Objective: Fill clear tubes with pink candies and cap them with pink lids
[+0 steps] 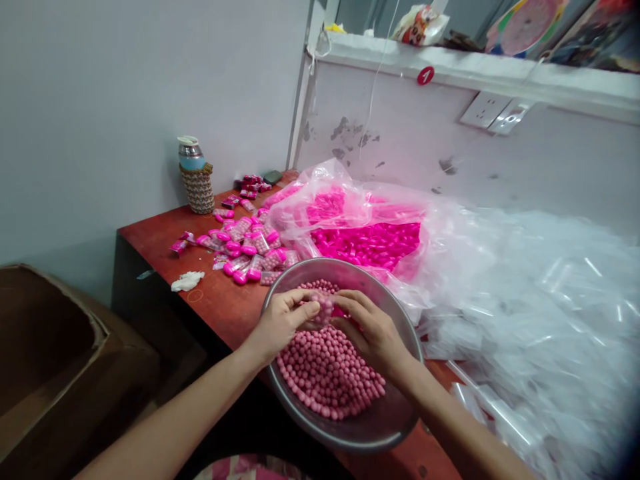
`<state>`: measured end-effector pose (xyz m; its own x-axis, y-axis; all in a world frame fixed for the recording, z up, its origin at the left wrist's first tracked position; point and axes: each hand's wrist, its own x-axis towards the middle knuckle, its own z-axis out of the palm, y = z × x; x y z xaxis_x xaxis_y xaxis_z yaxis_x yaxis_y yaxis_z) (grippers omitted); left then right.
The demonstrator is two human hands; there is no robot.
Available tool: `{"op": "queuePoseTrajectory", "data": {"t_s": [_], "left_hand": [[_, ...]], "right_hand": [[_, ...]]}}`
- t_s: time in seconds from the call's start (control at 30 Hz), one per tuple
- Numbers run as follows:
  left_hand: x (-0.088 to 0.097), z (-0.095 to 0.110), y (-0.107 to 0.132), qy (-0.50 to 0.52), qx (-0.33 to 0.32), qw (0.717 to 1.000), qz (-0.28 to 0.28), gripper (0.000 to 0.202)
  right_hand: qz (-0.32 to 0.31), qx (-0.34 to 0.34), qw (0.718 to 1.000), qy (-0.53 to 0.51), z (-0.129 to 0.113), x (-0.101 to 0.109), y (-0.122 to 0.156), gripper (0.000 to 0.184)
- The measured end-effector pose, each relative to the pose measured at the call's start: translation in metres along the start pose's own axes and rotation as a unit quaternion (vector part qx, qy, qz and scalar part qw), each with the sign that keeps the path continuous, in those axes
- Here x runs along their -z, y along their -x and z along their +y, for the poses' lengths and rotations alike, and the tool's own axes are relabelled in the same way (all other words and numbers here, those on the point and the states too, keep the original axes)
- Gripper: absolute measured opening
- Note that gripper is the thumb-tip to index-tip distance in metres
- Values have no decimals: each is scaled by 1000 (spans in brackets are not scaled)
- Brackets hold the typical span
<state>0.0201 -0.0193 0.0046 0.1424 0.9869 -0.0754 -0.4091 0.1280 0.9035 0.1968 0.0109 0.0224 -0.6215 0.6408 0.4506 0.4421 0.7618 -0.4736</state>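
My left hand is closed around a small clear plastic bottle filled with pink balls. It is held above a metal bowl. My right hand pinches at the bottle's right end, where a bit of a bright pink cap shows between the fingers. Part of the bottle and most of the cap are hidden by my fingers. Below both hands, many loose pink balls lie in the bowl.
Capped bottles of pink balls lie piled on the red table. Behind the bowl is a plastic bag of pink caps. Clear bottles heap up on the right. A flask stands at the back left; a cardboard box is at the left.
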Motion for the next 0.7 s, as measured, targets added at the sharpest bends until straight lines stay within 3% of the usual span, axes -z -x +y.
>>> {"op": "queuePoseTrajectory", "data": {"t_s": [0.1,0.2,0.33,0.4,0.5,0.7], "left_hand": [[0,0,1,-43,-11,999,-14,28],[0,-1,1,-81,-35,996,-31,27],[-1,-3,3,-189,-82,979,-11,26],[-2,-2,4,-242,-101,965,-13,27],[-4,2,8,-299,-127,945,-17,27],[-3,1,14,-387,-191,902,30,25]], "right_hand": [[-48,51,993,99,3,2,4,33],[-60,49,984,160,5,8,4,31],[22,-30,996,87,1,16,-2,27],[30,-50,998,29,-4,16,-5,25],[3,-13,1000,17,-9,12,-6,24],[-18,52,994,97,-12,3,1,30]]}}
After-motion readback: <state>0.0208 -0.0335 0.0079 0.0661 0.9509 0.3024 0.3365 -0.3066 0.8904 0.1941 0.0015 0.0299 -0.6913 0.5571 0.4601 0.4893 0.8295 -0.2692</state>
